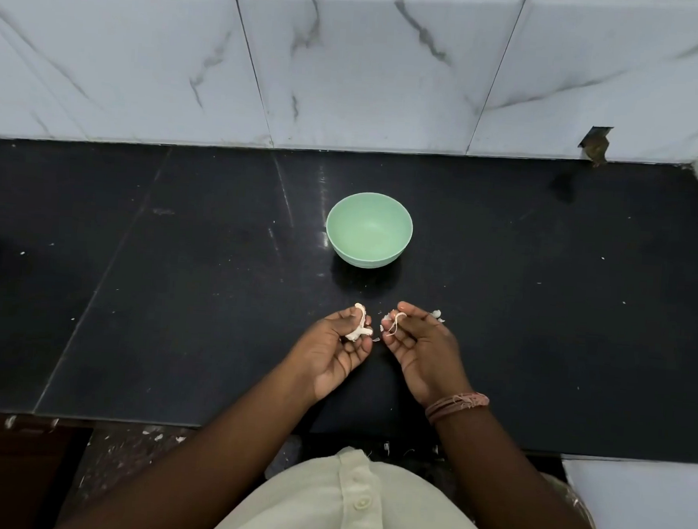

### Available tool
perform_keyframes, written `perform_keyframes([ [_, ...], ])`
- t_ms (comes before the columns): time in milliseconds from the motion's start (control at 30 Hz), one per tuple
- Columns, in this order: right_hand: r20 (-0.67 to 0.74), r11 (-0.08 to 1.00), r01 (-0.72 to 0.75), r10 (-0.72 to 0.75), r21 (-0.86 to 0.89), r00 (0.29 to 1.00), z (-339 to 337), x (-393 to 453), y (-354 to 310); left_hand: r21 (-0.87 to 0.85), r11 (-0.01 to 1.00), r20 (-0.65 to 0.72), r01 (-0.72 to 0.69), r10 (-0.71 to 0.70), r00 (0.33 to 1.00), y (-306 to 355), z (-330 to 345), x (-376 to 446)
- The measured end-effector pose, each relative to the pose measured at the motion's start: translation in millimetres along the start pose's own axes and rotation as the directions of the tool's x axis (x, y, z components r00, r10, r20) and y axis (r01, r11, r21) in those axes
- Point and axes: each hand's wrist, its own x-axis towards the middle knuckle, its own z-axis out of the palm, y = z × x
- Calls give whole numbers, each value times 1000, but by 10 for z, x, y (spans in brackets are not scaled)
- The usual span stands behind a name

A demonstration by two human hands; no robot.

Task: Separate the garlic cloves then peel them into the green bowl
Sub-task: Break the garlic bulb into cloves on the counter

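Observation:
A pale green bowl [368, 229] stands on the black counter beyond my hands; nothing shows inside it. My left hand [338, 348] grips a pale piece of garlic [358, 326] with papery skin between thumb and curled fingers. My right hand [420, 347], a short gap to the right, pinches a thin curl of garlic skin [394, 324] at its fingertips. Whether a clove lies under that skin I cannot tell. A small white garlic scrap [436, 314] lies on the counter just past my right hand.
The black stone counter [172, 293] runs left to right, dotted with tiny white flecks. A white marble-tiled wall [352, 78] rises behind it, with a broken notch [595, 145] at the right. The counter's front edge is near my body.

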Motion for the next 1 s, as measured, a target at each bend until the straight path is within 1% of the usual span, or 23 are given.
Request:
perform_keyframes([
  [67,5,994,41,-40,-96,999,-3,-17,-7,10,1000,6,5,-5,1000,-16,-3,-10],
  [100,10,980,78,-77,-183,997,4,-31,-11,15,1000,10,5,-5,1000,-26,-4,-14],
  [167,36,901,164,-163,-402,986,20,-53,-1,35,999,15,-7,6,1000,-39,-5,-23],
  [233,88,797,223,-211,-561,974,39,-56,26,71,997,7,-36,35,999,-43,-11,-29],
  [267,114,763,247,-225,-598,968,52,-56,34,97,994,2,-57,57,998,-41,-16,-30],
  [367,188,722,318,-258,-615,948,68,-52,48,202,971,1,-128,131,991,-35,-29,-26],
  [467,262,640,377,-271,-669,926,59,-50,54,318,923,15,-215,222,975,-47,-26,-15],
  [500,266,637,381,-272,-670,925,56,-45,59,348,906,17,-242,252,968,-48,-24,-10],
  [533,260,662,370,-263,-651,929,55,-42,57,378,887,18,-264,278,960,-44,-24,-9],
  [600,235,766,301,-200,-568,951,53,-22,36,441,851,31,-287,305,952,-15,-50,-1],
  [667,211,853,205,-114,-481,971,50,1,-11,488,828,75,-275,274,959,33,-85,-10],
  [733,195,902,119,-40,-416,980,55,25,-42,526,809,117,-263,237,964,81,-112,-25],
  [800,200,921,67,12,-384,980,81,33,-35,534,804,106,-261,242,964,116,-122,-37],
  [900,217,938,23,56,-346,974,151,32,-3,454,858,72,-240,233,970,155,-143,-40],
  [1000,233,947,-82,160,-312,959,191,34,2,388,894,66,-225,217,974,190,-194,-24],
])
